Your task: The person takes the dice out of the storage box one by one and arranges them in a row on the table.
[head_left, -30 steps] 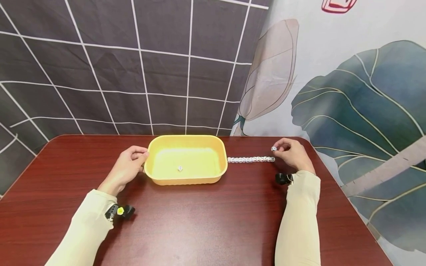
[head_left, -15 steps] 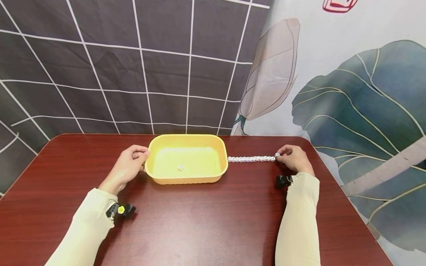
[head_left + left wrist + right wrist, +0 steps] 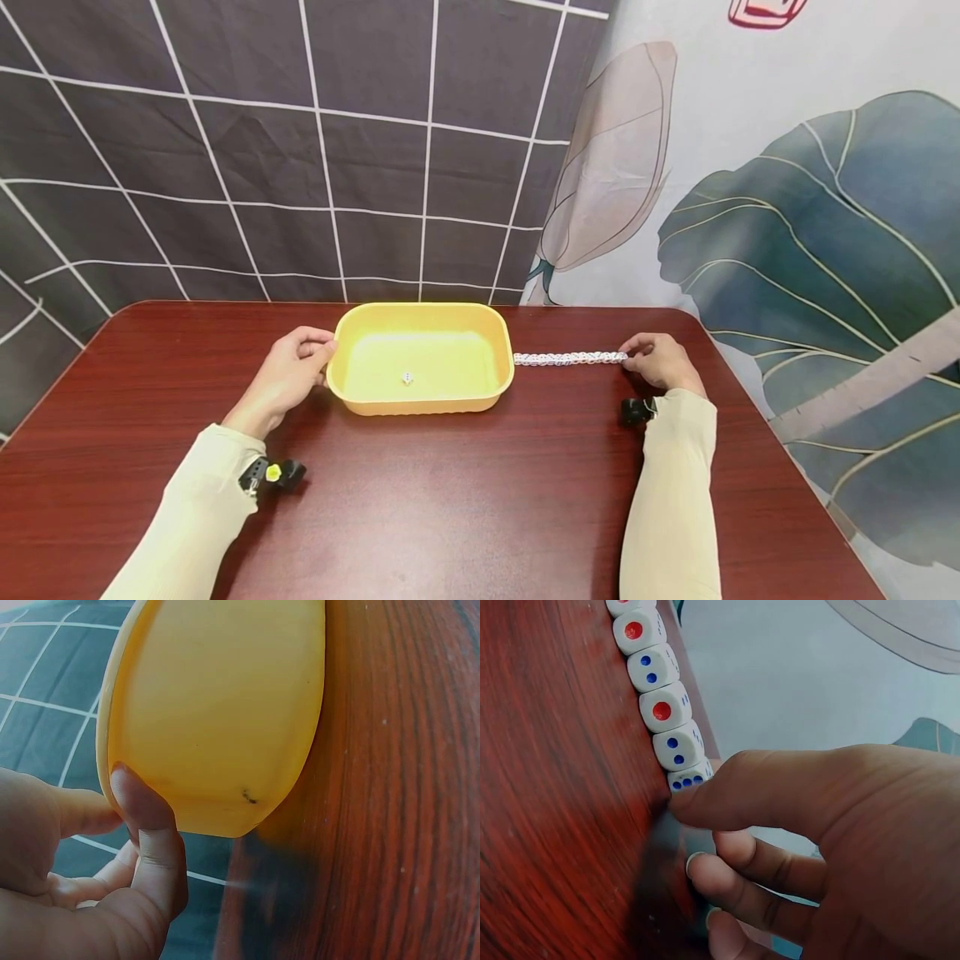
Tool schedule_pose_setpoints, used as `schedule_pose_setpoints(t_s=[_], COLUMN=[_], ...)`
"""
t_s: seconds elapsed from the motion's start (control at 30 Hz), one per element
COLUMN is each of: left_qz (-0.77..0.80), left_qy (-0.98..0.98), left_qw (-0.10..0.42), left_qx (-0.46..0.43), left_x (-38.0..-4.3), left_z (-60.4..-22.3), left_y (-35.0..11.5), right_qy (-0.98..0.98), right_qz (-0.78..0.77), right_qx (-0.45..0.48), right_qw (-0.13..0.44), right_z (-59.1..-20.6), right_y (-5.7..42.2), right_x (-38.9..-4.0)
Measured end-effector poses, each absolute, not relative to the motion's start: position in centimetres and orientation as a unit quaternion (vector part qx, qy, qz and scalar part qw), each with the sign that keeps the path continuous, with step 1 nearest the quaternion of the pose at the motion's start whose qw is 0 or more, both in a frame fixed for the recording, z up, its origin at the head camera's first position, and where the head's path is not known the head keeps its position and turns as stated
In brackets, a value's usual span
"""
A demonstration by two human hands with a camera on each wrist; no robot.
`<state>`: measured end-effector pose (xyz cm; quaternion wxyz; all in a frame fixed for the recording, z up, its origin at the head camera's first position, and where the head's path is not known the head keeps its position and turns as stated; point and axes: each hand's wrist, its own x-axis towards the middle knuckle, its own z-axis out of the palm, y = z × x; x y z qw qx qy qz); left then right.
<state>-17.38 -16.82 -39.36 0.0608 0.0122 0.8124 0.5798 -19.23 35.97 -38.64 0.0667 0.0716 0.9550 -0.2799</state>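
Observation:
My left hand pinches the left rim of a yellow plastic tub, thumb on one side and fingers on the other. One white die lies on the tub's floor. To the right of the tub a straight row of white dice with red and blue pips runs along the table. At that row's right end my right hand pinches the last die, which sits against its neighbour. In the right wrist view the thumb covers part of this die.
The dark red wooden table has its back edge close behind the tub. A grey gridded cloth hangs behind it, and a leaf-patterned curtain hangs at the right.
My right hand has moved slightly right and down, bringing its die from above the row to the row's right end. The left hand still holds the tub's rim.

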Motion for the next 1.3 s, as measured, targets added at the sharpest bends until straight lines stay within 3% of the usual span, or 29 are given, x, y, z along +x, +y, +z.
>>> schedule_pose_setpoints(t_s=[0.57,1.3], left_qz=[0.583,0.573], left_qy=[0.810,0.818], left_qw=[0.064,0.046], left_qx=[0.012,-0.012], left_x=[-17.3,-17.3], left_z=[-39.3,-39.2], left_y=[-16.8,-16.7], right_qy=[0.961,0.944], right_qz=[-0.273,-0.325], right_qx=[0.030,-0.037], right_qw=[0.024,-0.045], right_z=[-36.1,-34.0], right_y=[34.6,28.6], right_x=[-19.0,-20.4])
